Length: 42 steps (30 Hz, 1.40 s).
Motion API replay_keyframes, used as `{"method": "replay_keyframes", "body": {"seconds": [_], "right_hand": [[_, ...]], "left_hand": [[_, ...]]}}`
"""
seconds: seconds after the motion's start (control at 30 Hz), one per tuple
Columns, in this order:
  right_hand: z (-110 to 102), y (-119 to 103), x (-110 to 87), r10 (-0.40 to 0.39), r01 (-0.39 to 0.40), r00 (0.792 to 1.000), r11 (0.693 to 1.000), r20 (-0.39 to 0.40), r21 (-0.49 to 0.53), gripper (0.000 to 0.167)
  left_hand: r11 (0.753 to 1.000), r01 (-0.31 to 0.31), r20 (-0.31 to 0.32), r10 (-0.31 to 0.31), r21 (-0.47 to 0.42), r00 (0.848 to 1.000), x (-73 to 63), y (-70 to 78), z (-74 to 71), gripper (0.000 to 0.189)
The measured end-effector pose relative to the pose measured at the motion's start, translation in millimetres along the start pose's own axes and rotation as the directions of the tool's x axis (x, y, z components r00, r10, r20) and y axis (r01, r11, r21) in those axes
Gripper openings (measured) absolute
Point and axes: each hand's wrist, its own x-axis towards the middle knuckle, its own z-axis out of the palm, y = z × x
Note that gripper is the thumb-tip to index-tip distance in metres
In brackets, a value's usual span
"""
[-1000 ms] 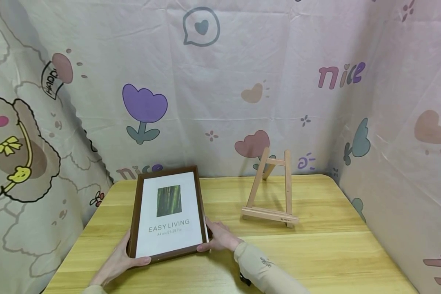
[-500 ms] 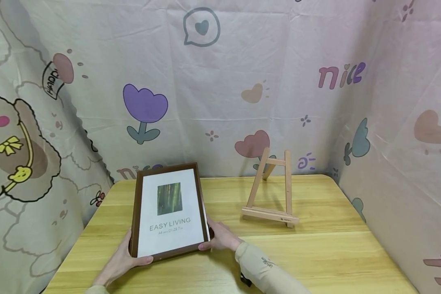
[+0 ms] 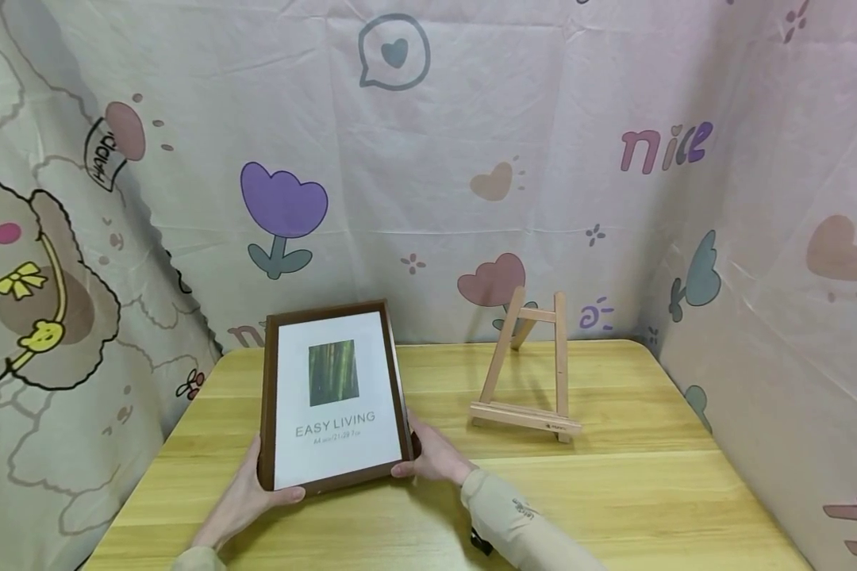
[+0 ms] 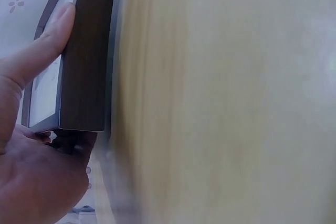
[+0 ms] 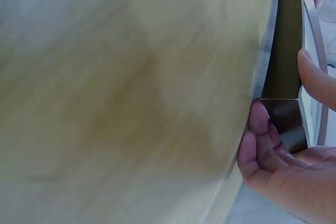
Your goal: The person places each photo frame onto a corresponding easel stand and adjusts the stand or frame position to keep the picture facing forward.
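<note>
A brown picture frame with a white "EASY LIVING" insert leans back at the left of the table, face toward me. My left hand grips its lower left corner, thumb over the front edge. At the lower right corner my right hand holds it the same way. In the left wrist view the thumb lies on the frame's front while the other fingers are mostly hidden behind. The right wrist view shows curled fingers under the frame's corner. A small wooden easel stands to the right.
The wood-grain table extends to the right and front of the easel. Behind it hangs a pale printed curtain, which also covers both sides. The table's back edge runs close behind the picture frame.
Both hands have raised the picture frame slightly and tilted it more upright, shifting it a little right. Its top edge now stands higher against the curtain. The easel has not moved.
</note>
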Motion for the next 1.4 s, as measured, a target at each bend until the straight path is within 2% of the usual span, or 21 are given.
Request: {"method": "replay_keyframes", "body": {"seconds": [0.13,0.57,0.8,1.1,1.2,1.4], "right_hand": [[-1,1,0.0,-0.025,0.025,0.999,1.000,-0.020,-0.001,0.112],[-3,4,-3.2,-0.042,0.045,0.995,0.999,-0.088,0.028,0.112],[-7,5,-4.5,-0.049,0.053,0.994,0.998,-0.093,0.035,0.111],[-14,12,-4.8,-0.108,0.115,0.986,0.992,-0.126,0.047,0.111],[-17,13,-5.5,-0.099,0.108,0.985,0.993,-0.140,0.053,0.112],[-21,15,-10.2,-0.068,0.078,0.983,0.996,-0.170,0.052,0.113]], "left_hand": [[0.999,-0.038,-0.024,0.038,0.005,0.999,1.8,0.2,1.8,0.138],[0.995,-0.064,-0.072,0.069,0.073,0.995,4.8,6.7,4.7,0.138],[0.989,-0.122,-0.106,0.130,0.081,0.986,6.7,7.8,7.0,0.136],[0.991,-0.114,-0.122,0.123,0.075,0.985,11.2,14.7,9.5,0.139],[0.990,-0.119,-0.129,0.129,0.081,0.983,13.0,17.7,10.7,0.141],[0.991,-0.091,-0.110,0.101,0.095,0.989,15.5,26.0,13.2,0.143]]}}
